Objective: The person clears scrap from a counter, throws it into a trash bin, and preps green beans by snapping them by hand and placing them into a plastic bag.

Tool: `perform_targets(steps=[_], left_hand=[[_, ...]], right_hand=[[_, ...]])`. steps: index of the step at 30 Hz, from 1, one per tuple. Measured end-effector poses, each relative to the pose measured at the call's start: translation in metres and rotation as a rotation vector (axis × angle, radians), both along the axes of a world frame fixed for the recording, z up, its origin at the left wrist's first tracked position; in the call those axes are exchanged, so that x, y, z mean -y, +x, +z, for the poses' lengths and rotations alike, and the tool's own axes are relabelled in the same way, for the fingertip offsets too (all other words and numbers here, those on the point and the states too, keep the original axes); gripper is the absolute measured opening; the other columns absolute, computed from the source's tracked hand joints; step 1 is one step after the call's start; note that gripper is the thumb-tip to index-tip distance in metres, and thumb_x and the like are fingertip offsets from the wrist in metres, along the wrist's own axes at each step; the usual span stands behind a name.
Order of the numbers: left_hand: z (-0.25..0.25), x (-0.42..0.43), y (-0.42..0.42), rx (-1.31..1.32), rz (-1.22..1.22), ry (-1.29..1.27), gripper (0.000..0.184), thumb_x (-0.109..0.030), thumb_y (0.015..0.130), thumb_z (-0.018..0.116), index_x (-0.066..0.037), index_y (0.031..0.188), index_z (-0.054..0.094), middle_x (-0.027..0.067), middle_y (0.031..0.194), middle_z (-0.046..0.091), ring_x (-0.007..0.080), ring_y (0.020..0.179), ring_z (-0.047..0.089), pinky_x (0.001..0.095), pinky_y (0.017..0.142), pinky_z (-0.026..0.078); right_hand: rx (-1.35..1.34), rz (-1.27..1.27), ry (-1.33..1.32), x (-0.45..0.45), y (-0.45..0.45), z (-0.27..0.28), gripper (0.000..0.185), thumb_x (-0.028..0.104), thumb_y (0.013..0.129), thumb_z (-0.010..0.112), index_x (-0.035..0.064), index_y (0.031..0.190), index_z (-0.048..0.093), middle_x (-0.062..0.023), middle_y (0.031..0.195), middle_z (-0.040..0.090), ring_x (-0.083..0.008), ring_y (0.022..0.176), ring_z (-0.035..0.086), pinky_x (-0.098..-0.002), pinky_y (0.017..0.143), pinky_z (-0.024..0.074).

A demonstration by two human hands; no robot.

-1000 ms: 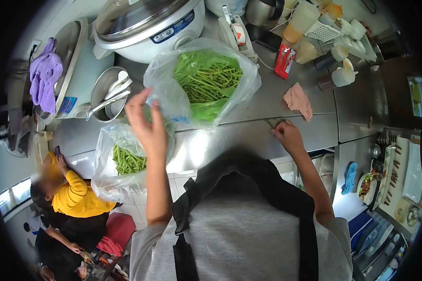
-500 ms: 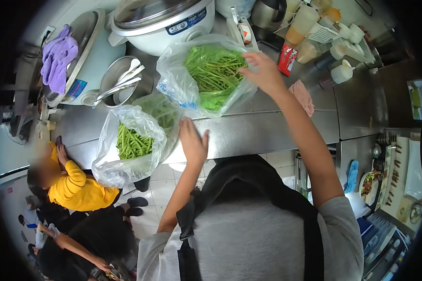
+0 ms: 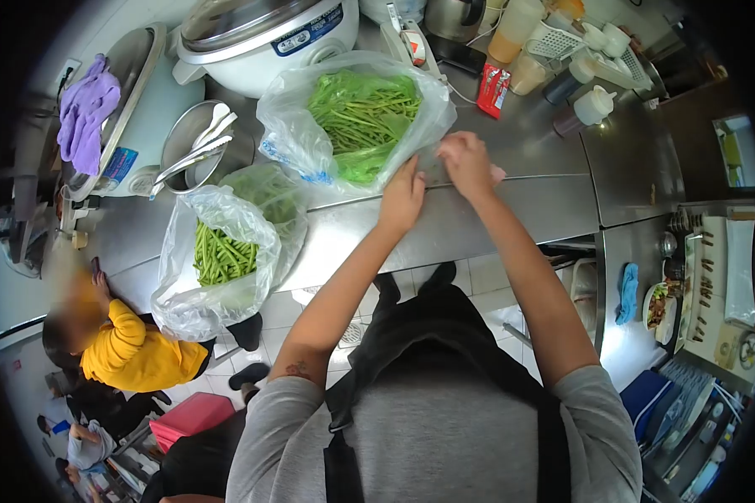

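Observation:
My left hand [image 3: 403, 198] lies at the lower right edge of a clear plastic bag [image 3: 281, 126], fingers stretched out and touching or nearly touching it. Long green beans [image 3: 365, 117] fill that bag, which gapes at the top. Just to the right, my right hand [image 3: 468, 165] is closed on a pink cloth [image 3: 497, 174] against the steel counter; most of the cloth is hidden under the hand. A second clear bag [image 3: 176, 293], holding cut green bean pieces [image 3: 224, 256], sits at the counter's front edge on the left.
A rice cooker [image 3: 268, 63] stands behind the bags. A metal bowl [image 3: 176, 151] holds tongs and spoons. Sauce bottles [image 3: 516, 29] and a red packet [image 3: 493, 90] are at the back right. A person in a yellow top [image 3: 134, 352] is at the left.
My right hand has left the bean bag's right side and closed on the pink cloth, which has shifted left. My left hand has moved right, away from the smaller bag.

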State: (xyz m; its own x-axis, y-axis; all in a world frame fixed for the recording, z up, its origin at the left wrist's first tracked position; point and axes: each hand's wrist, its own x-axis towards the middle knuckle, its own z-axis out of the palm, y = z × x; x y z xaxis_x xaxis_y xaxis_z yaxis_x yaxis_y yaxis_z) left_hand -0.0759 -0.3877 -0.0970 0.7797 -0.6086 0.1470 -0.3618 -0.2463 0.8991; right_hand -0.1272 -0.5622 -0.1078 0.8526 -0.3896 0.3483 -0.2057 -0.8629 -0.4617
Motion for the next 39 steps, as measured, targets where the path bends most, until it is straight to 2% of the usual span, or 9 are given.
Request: perform_targets(steps=[7,9,12,16,19,29,35,38,39], left_hand=[[0.012,-0.101,-0.096,-0.583,0.183,-0.118,0.046,-0.032,0.103,0.034,0.003,0.104,0.064,0.0116,0.1,0.064,0.0172,0.094,0.058,0.0295,0.087,0.044],[-0.022,-0.133,-0.127,-0.997,0.079,-0.135,0.049,-0.034,0.103,0.03,0.002,0.112,0.061,0.0141,0.106,0.064,0.0197,0.099,0.06,0.0315,0.09,0.045],[-0.03,-0.129,-0.153,-1.565,0.082,-0.315,0.047,-0.031,0.1,0.031,0.003,0.124,0.053,0.0191,0.118,0.061,0.0296,0.11,0.059,0.0392,0.099,0.045],[-0.057,-0.105,-0.134,-1.818,0.067,-0.564,0.05,-0.027,0.101,0.025,0.005,0.135,0.041,0.0244,0.134,0.049,0.0348,0.126,0.047,0.0418,0.108,0.038],[-0.067,-0.098,-0.118,-1.982,0.035,-0.617,0.051,-0.026,0.101,0.022,0.009,0.134,0.04,0.0257,0.136,0.047,0.0358,0.129,0.044,0.0426,0.109,0.036],[-0.077,-0.133,-0.095,-1.903,0.018,-0.682,0.054,-0.037,0.101,0.027,0.006,0.126,0.048,0.0214,0.126,0.056,0.0305,0.119,0.054,0.0395,0.101,0.046],[-0.095,-0.141,-0.105,-1.773,0.105,-0.468,0.03,-0.036,0.099,0.044,-0.01,0.097,0.059,0.0017,0.082,0.066,0.0107,0.066,0.065,0.022,0.056,0.056],[-0.119,-0.131,-0.121,-2.017,0.128,-0.308,0.026,-0.032,0.099,0.045,-0.013,0.086,0.056,-0.0022,0.071,0.06,0.0077,0.056,0.057,0.019,0.05,0.05],[-0.086,-0.121,-0.122,-2.041,0.07,-0.25,0.027,-0.028,0.098,0.044,-0.016,0.074,0.047,-0.0072,0.059,0.044,0.0051,0.047,0.039,0.0162,0.041,0.035]], right_hand=[[0.062,0.335,0.294,-0.014,-0.056,0.017,0.022,0.013,0.08,0.066,0.0153,0.102,0.068,-0.0102,0.118,0.053,-0.0311,0.102,0.055,-0.0384,0.086,0.0468],[0.163,0.14,0.64,0.014,-0.088,0.036,0.026,0.015,0.083,0.065,0.0142,0.109,0.067,-0.0135,0.12,0.052,-0.0307,0.1,0.056,-0.0369,0.087,0.0469],[0.07,-0.204,0.338,0.079,-0.145,0.019,0.034,0.013,0.086,0.06,0.0134,0.12,0.063,-0.0158,0.122,0.051,-0.0321,0.106,0.053,-0.0391,0.093,0.0433],[0.027,-0.31,-0.215,0.051,-0.149,-0.024,0.041,0.011,0.087,0.055,0.01,0.128,0.056,-0.0158,0.135,0.047,-0.0351,0.113,0.047,-0.0441,0.101,0.0369],[0.07,-0.159,-0.065,-0.01,-0.104,-0.028,0.044,0.01,0.083,0.056,0.0084,0.128,0.055,-0.0128,0.139,0.046,-0.0368,0.121,0.044,-0.0462,0.102,0.0348],[0.1,0.723,0.282,-0.13,-0.052,-0.014,0.022,0.009,0.079,0.057,0.0085,0.097,0.07,-0.0063,0.118,0.064,-0.0275,0.115,0.052,-0.0383,0.098,0.0378],[0.012,0.756,0.724,-0.182,-0.096,0.007,0.016,0.004,0.077,0.055,0.0058,0.082,0.071,-0.007,0.104,0.068,-0.0254,0.105,0.056,-0.0358,0.089,0.044],[0.176,0.59,0.935,-0.148,-0.091,0.044,0.019,0.004,0.076,0.055,0.0042,0.088,0.07,-0.009,0.109,0.067,-0.0255,0.106,0.057,-0.0366,0.09,0.0435],[0.058,0.43,1.161,-0.128,-0.092,0.07,0.023,0.004,0.078,0.053,0.0039,0.096,0.068,-0.0105,0.115,0.064,-0.0258,0.11,0.056,-0.0365,0.092,0.043]])
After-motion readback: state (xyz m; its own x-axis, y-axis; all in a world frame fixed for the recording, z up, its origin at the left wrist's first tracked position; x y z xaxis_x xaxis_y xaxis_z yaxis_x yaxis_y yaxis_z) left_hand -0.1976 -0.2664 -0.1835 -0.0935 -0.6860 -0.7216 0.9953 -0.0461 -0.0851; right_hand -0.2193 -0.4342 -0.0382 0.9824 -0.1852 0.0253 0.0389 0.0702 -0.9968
